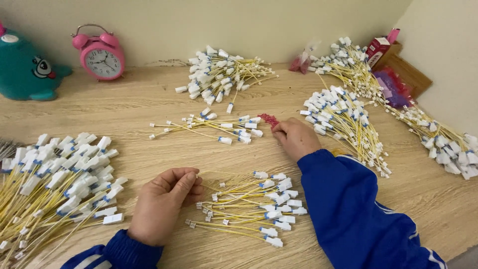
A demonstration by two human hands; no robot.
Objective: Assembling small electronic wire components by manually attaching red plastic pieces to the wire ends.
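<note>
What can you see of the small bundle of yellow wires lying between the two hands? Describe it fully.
The small bundle of yellow wires lies loose on the wooden table. Thin yellow leads fan out, each with a white plastic connector marked blue at the right end and a tiny white terminal at the left. The left hand pinches some strands at its upper left.

A home worktable point(149, 99) (pink alarm clock point(101, 57), teal plush toy point(22, 65)) heaped with yellow cable bundles point(55, 184).

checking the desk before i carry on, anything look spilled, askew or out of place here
Nothing is damaged or spilled. Only the teal plush toy and pink alarm clock look odd beside the yellow cable piles on the wooden table.
</note>
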